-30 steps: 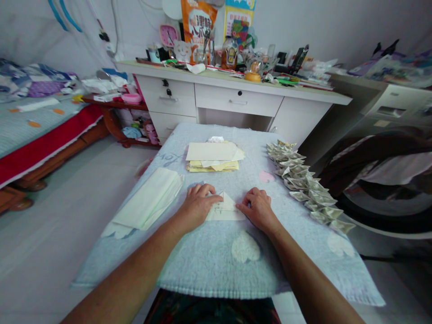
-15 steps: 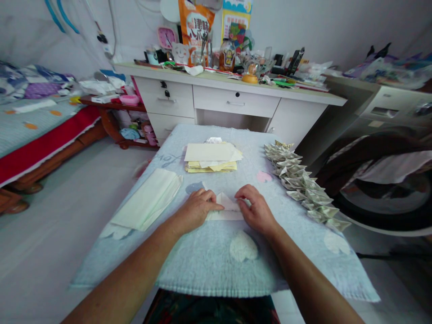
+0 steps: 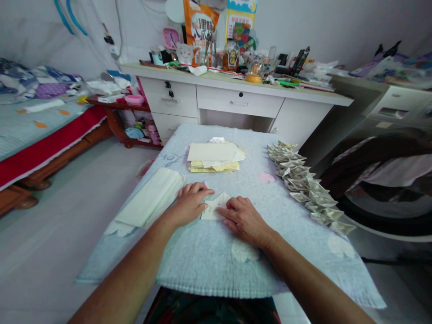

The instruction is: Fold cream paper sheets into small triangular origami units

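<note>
A small sheet of pale folded paper (image 3: 210, 214), with a pointed top, lies flat on the cloth-covered table in front of me. My left hand (image 3: 191, 204) is at its left side, fingers spread, thumb tip by the paper's edge. Resting on the paper from the right is my right hand (image 3: 245, 221), its index finger stretched over the surface and the other fingers loosely bent. Part of the paper's right half is hidden under that hand. To the left lies a stack of long pale green-white paper (image 3: 148, 198). Beyond my hands sits a pile of cream and yellow sheets (image 3: 212, 153).
Rows of folded paper pieces (image 3: 303, 184) run along the table's right side. A light blue cloth (image 3: 216, 270) covers the table. Behind stands a cluttered white desk (image 3: 239, 96); a washing machine (image 3: 398, 112) is at right, a bed (image 3: 40, 130) at left.
My right hand has moved from the paper's right edge onto its surface. My left hand has shifted left and its fingers have spread. The view has turned slightly.
</note>
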The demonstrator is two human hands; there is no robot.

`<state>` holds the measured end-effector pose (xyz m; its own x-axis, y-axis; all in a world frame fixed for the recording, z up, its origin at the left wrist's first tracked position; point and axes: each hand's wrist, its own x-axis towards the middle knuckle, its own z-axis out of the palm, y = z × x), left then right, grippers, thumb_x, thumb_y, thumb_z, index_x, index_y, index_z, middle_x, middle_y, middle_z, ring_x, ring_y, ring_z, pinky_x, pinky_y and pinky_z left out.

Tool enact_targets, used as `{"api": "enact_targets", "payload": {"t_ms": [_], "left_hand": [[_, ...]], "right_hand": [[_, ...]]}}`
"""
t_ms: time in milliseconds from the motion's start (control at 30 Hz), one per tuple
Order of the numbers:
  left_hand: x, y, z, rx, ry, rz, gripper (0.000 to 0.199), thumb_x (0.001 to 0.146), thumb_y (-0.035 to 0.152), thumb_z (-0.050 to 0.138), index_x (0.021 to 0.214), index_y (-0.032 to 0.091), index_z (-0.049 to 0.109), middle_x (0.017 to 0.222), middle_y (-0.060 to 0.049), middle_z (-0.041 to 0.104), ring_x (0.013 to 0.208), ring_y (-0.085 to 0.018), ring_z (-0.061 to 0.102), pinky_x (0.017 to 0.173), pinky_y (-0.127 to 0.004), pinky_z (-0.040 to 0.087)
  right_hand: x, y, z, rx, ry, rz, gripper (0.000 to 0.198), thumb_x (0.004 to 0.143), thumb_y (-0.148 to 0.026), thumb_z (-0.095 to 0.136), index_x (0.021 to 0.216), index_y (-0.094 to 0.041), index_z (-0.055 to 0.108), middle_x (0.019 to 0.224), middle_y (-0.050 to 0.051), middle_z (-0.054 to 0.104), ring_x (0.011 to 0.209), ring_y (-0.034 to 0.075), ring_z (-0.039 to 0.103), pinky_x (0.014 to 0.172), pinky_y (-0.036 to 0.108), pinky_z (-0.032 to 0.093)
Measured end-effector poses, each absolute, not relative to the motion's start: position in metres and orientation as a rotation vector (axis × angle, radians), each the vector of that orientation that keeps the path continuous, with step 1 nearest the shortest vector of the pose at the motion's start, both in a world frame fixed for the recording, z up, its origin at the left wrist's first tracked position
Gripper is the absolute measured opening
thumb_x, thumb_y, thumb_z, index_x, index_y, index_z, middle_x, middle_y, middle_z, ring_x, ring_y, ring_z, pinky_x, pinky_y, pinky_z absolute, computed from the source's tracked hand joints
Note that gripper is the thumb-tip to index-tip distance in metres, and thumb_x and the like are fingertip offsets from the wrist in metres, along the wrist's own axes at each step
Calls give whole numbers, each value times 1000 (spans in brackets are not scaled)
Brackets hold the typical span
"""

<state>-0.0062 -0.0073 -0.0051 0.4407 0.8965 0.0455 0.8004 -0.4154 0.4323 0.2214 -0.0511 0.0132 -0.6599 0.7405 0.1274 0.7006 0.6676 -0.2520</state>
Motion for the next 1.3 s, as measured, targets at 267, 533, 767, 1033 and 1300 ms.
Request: {"api": "enact_targets", "payload": {"t_ms": [267,533,767,1033,1300], "left_hand": [[-9,-2,3,2301,1396,527,37,85,16,46,119,26,58,115,-4,54,109,-22,45,100,-38,35],[6,-11,-6,2324,1421,476,40,81,23,59,119,33,60,124,-3,50,116,-25,40,99,-42,33],[0,-9,-2,2361,1299,357,48,84,11,49,118,43,62,139,0,38,126,-26,33,104,-47,28],[1,-10,2,2388,1223,260,41,93,19,43,111,49,65,143,4,40,126,-25,33,102,-46,29],[1,-10,4,2375,1233,232,42,93,18,40,111,46,66,142,4,43,126,-27,34,102,-46,29]], "right_hand": [[217,-53,12,-1190,-2692,228,44,92,-52,45,127,-29,57,103,9,53,92,24,43,82,38,31],[218,-51,13,-1186,-2715,208,48,92,-54,44,131,-28,54,106,10,54,93,24,44,81,39,31],[232,-56,21,-1175,-2746,296,43,93,-49,46,128,-24,55,115,9,59,99,25,45,87,40,31],[251,-66,20,-1239,-2678,344,42,93,-43,48,129,-22,55,123,9,57,107,26,45,94,42,30],[280,-75,21,-1346,-2639,286,39,93,-39,49,128,-25,56,124,9,58,108,27,45,96,45,30]]}}
